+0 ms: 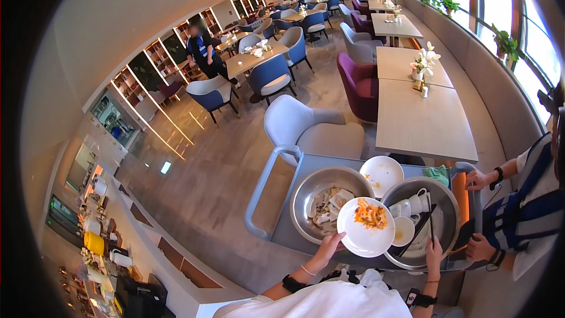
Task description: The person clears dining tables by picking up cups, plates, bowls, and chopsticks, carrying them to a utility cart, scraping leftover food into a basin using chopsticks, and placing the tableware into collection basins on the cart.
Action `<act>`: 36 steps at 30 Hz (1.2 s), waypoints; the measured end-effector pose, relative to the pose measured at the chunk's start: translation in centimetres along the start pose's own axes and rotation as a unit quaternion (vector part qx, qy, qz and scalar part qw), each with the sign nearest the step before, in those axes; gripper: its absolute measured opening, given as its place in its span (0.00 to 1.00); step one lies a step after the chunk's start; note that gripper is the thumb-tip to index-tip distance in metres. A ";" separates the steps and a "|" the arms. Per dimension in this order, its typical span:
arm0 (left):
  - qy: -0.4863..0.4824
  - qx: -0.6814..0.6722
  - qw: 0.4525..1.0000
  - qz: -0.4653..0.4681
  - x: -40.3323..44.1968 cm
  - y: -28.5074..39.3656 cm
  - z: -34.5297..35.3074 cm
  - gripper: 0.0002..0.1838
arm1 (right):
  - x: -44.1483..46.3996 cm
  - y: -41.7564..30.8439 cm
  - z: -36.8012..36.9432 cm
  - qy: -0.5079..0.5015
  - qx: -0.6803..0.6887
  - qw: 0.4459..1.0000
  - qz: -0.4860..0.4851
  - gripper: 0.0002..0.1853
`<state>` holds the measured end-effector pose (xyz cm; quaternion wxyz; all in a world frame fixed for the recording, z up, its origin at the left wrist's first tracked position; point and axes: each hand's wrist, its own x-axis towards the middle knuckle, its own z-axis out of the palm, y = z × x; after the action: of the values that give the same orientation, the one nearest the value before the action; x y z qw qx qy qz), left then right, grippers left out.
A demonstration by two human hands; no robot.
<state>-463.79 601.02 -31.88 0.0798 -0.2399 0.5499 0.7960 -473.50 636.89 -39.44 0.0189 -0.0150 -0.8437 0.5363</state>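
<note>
White plate, near rim gripped by left fingers.

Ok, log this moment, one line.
left hand holds: round white plate bearing orange food | right hand holds: slim black stick | nearby: round silver metal bowl holding white cups

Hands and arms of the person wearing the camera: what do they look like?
The left hand and right hand wear no gloves. Both arms have chunky black straps, and each has a thin wristband. The right strap shows a white marking. The top is white.
</note>
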 end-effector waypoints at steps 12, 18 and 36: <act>-0.021 -0.005 1.000 0.010 0.5 1.0 0.1 0.23 | -1.1 0.7 0.4 -0.004 -0.027 1.000 0.011 0.12; -0.034 0.000 0.999 0.014 0.4 1.7 0.2 0.24 | -1.7 0.0 0.7 -0.022 -0.108 0.994 0.007 0.14; -0.004 0.017 0.999 0.048 2.0 -0.4 -1.4 0.20 | -0.6 3.3 1.3 -0.017 -0.171 0.985 -0.025 0.13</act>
<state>-464.94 599.58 -33.55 0.0475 -0.2091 0.5736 0.7906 -472.95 637.11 -43.00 0.0155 0.0122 -0.9234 0.3833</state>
